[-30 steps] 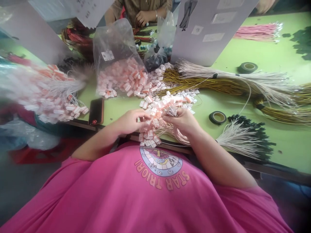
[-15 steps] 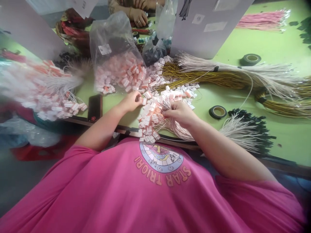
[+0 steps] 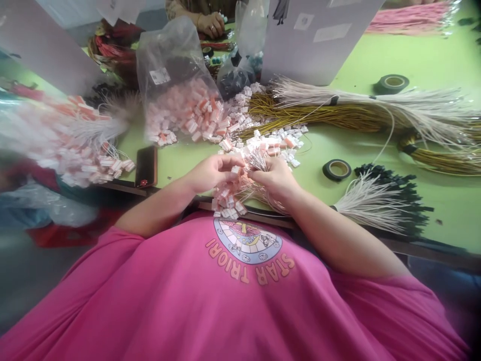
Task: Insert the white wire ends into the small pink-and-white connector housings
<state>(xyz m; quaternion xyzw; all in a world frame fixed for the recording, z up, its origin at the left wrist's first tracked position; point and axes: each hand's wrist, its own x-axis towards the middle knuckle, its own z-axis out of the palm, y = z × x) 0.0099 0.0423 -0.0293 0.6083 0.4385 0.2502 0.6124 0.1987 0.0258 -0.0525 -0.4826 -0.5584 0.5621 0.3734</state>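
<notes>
My right hand (image 3: 278,179) is closed around a bundle of thin white wires (image 3: 257,159) whose bare metal tips fan out beyond the thumb. Close beside it, my left hand (image 3: 212,173) pinches a small white plastic connector housing (image 3: 235,170) between thumb and fingers, near the wire tips. Whether a wire enters that housing cannot be made out. Below the hands, a cluster of white and orange connector housings (image 3: 228,200) hangs by the table edge. More loose housings (image 3: 274,143) lie just behind the hands.
A clear plastic bag (image 3: 171,55) of housings stands behind. White wire bundles (image 3: 308,95) over yellow ones (image 3: 338,120), tape rolls (image 3: 337,170) and white wires with black connectors (image 3: 394,200) lie right. A phone (image 3: 146,166) lies left. Another person's hand (image 3: 211,25) rests across the table.
My left hand has moved right and slightly toward me, from the loose housings to the wire tips, bringing a housing along. My right hand has stayed on the wire bundle.
</notes>
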